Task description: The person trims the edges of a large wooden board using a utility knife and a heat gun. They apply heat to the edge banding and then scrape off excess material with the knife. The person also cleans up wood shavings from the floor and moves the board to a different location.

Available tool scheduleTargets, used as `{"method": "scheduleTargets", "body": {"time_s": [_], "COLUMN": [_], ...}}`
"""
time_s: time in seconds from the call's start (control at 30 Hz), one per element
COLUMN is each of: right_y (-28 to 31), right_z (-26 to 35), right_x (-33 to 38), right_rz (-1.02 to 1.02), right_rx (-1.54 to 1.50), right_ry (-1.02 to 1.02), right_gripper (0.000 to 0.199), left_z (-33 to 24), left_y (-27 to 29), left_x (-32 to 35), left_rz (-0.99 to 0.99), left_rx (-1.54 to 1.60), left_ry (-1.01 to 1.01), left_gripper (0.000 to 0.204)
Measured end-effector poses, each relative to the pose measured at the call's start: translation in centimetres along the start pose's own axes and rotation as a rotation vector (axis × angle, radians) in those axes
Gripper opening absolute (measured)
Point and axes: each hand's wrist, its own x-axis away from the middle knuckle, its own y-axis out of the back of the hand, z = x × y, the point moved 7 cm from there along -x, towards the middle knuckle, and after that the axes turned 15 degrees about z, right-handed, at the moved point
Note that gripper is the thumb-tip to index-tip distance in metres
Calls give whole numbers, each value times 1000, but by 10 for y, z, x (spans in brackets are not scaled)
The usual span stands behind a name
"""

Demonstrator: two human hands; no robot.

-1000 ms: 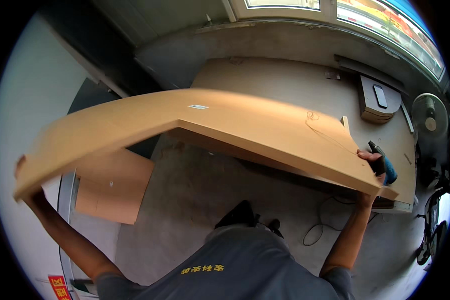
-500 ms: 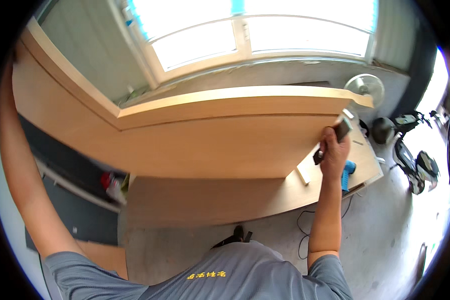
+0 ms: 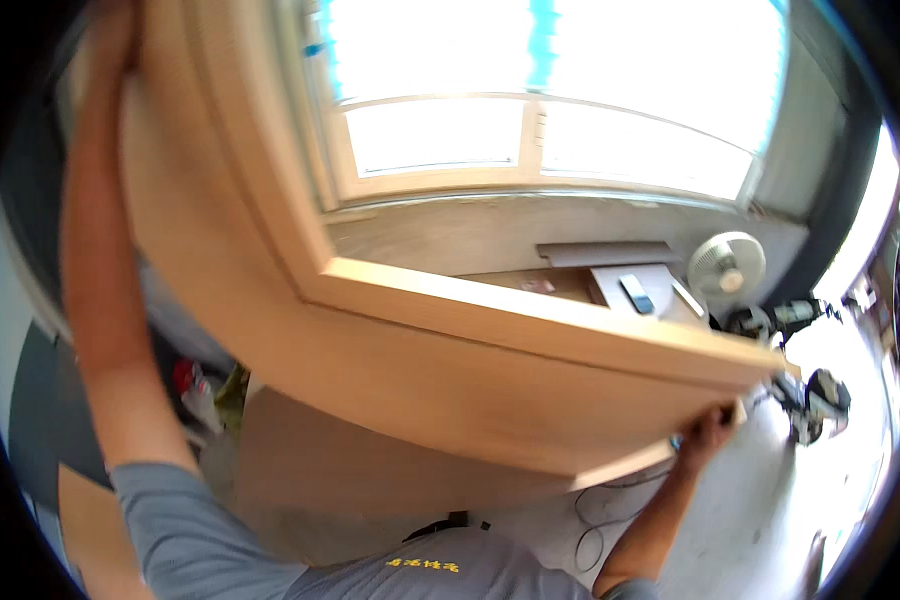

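Blur hides the grip of the left hand [image 3: 110,45], up against one end of an angled wood-toned panel [image 3: 420,370] that spans both hands. Beyond the panel, left of the right hand [image 3: 708,436], lies a phone [image 3: 636,294]. The right hand clasps the panel's other end; a fan [image 3: 727,265] stands beyond it, a scooter [image 3: 828,395] to its right.

I count, from my remote station: one angled wooden panel [image 3: 390,365]; one left hand [image 3: 110,42], one right hand [image 3: 707,437], two total; two grey sleeves [image 3: 195,515]; one fan [image 3: 727,268]; one phone [image 3: 635,293]; two lower window panes [image 3: 435,137]. Scooter parts [image 3: 825,395]: I cannot settle the number.
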Motion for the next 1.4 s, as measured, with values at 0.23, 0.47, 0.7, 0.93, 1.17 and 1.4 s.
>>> {"method": "scheduleTargets", "body": {"time_s": [0.23, 0.47, 0.7, 0.93, 1.17, 1.4], "right_y": [32, 31, 8, -56, -72, -59], "right_z": [102, 152, 262, 316, 314, 309], "right_x": [104, 171, 241, 332, 511, 723], "right_rz": [-351, -248, -272, -103, -325, -568], "right_rx": [261, 304, 794, 428, 294, 122], "right_ry": [140, 5, -115, -375, -582, -960], "right_gripper": [72, 67, 55, 26, 16, 8], "left_z": [55, -263, -467, -440, -347, -300], "left_y": [-110, -205, -221, -44, 182, 318], "left_x": [444, 1049, 1022, 1080, 1092, 1071], "left_rz": [-144, 250, 222, 0, 148, 425], "left_rx": [55, 976, 1779, 749, 439, 269], "left_ry": [581, 2133, 2270, 2280, 2216, 1958], "left_gripper": [62, 72, 97, 90, 75, 68]}}
